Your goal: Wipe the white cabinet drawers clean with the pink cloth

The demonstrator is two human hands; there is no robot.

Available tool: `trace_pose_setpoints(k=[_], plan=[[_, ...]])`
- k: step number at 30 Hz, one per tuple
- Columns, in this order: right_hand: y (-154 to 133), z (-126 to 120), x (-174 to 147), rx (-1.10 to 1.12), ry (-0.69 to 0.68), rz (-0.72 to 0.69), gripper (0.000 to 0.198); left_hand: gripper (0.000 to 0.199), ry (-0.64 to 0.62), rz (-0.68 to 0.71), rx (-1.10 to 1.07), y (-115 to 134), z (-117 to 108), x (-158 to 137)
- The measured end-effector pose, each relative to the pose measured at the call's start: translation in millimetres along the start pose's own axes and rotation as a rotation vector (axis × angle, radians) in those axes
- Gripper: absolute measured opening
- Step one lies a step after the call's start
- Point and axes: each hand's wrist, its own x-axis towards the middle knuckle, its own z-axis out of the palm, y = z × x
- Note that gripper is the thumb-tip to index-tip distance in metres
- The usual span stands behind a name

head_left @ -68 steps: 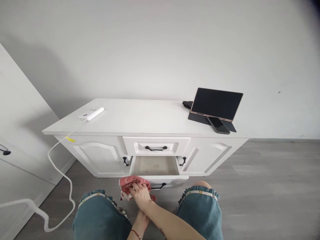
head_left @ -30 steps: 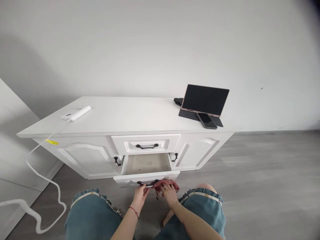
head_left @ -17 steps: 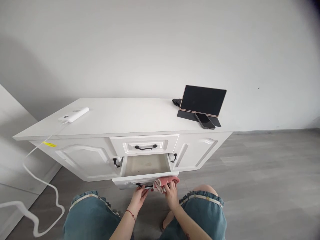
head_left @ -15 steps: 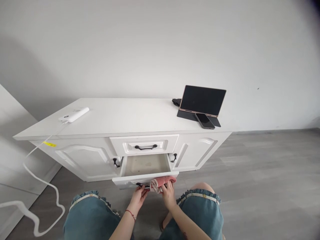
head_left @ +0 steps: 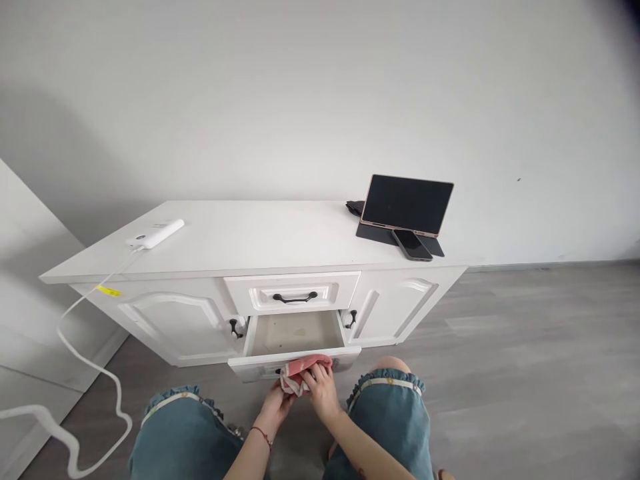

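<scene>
Two hands are down low in front of the white cabinet (head_left: 260, 247), and I see them from above. My right hand (head_left: 323, 393) is closed on a pink cloth (head_left: 305, 368) and presses it on the front of the open drawer (head_left: 295, 333). The cloth sits on the top edge of the drawer front, near the middle, and hangs down over it a bit. My left hand (head_left: 277, 405) is just under the cloth, by the drawer front. Its fingers are hidden behind the cloth, so I cannot tell if they are curled shut or spread out. A thin red band is on that wrist.

The drawer is pulled out and I can see its bare floor. Above it is a closed drawer with a black handle (head_left: 295, 297). Blue jean knees sit on each side of my arms.

On top of the cabinet, at the right end, a dark tablet (head_left: 407, 205) stands up with a phone (head_left: 412, 245) lying just in front of it. At the left end lies a white power bank (head_left: 155, 234), and a white cable (head_left: 75, 347) runs from it down to the grey floor
</scene>
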Motion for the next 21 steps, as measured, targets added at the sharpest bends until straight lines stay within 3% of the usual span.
trace_pose_setpoints(k=[6,9,13,21], plan=[[43,-22,-23,0.000,0.123,0.202,0.053,0.026,0.029,-0.037,0.063,10,-1,-4],[65,-19,-35,0.032,0.228,0.321,0.056,0.027,0.029,-0.042,0.081,14,3,-6],[85,-6,-46,0.143,0.270,0.518,0.051,0.024,0.031,-0.047,0.105,18,6,-3],[101,17,-34,0.855,0.401,1.039,0.043,0.023,0.046,0.000,0.106,25,19,12]])
